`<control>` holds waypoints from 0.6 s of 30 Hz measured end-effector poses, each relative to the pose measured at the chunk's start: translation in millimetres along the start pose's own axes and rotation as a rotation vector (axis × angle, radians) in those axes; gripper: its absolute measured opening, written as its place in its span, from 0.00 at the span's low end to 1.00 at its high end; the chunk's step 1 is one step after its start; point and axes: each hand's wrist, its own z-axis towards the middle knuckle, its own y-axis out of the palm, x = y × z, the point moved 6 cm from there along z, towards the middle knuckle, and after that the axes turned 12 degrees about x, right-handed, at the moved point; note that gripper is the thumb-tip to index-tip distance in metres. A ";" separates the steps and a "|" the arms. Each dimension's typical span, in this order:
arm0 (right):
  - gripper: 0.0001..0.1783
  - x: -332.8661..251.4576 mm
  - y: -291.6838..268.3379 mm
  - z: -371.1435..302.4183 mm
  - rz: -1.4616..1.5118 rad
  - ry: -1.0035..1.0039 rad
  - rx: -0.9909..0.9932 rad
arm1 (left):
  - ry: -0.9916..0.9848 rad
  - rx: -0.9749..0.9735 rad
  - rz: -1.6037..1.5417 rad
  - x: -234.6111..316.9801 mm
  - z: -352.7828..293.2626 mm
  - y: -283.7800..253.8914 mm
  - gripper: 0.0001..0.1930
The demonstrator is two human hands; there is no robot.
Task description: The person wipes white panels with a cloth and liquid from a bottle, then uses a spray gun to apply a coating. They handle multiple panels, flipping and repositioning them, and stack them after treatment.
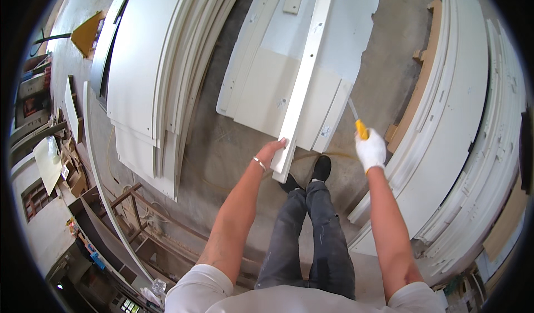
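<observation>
My bare left hand (269, 153) is closed round the near end of a long, narrow white board (300, 99). The board slants away from me and has a few small dark holes along its face. My right hand (371, 151), in a white glove, grips the yellow handle of a hand tool (361, 129). Its narrow pale blade points up and to the left, near the corner of the stacked panels; its exact kind is unclear. Beneath the board lie several flat white panels (263, 97), some with small marks near their ends.
Stacks of large white panels stand on the left (146, 62) and on the right (445, 124). A brown board (418, 79) edges the right stack. A rusty metal frame (167, 224) stands at the lower left, near a cluttered bench. My feet are on the concrete floor (233, 168).
</observation>
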 end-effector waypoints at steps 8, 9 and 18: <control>0.23 -36.1 -60.6 0.4 -0.063 -0.085 0.001 | -0.118 -0.606 -0.303 36.8 -59.2 12.5 0.34; 0.23 -32.7 -65.5 -18.1 -0.088 -0.060 0.000 | -0.082 -0.468 -0.266 36.8 -60.8 8.1 0.35; 0.19 8.4 -107.2 -123.6 0.067 0.179 -0.063 | 0.062 -0.232 -0.048 72.7 -133.3 22.4 0.17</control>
